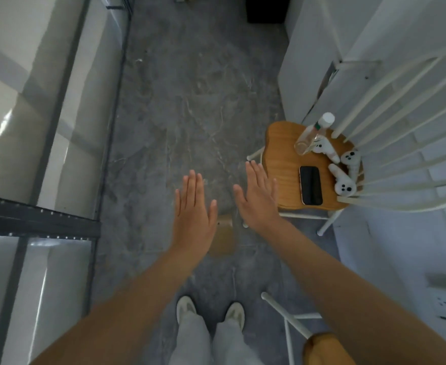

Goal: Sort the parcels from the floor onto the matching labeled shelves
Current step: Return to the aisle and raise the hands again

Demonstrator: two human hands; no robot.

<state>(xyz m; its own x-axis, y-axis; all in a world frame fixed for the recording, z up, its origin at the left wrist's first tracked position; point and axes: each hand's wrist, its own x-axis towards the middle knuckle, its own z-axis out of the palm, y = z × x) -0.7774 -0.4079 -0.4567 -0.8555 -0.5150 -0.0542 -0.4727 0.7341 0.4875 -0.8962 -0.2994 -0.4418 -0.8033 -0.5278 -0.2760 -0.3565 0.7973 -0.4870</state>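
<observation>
A small brown parcel (224, 237) lies on the grey stone floor (190, 106), partly hidden under my hands. My left hand (194, 210) is stretched out flat above it, fingers straight and slightly apart, holding nothing. My right hand (258, 196) is held out beside it, also flat and empty, just right of the parcel. A metal shelf rack (40, 219) with dark perforated rails and pale boards runs along the left side. I see no labels on it from here.
A white spindle-back chair (401, 159) with a wooden seat stands at the right, carrying a phone (310, 189), a clear bottle (314, 134) and white controllers (344, 180). A second chair (319, 346) is at the lower right. My shoes (211, 310) are below. White cabinets line the right.
</observation>
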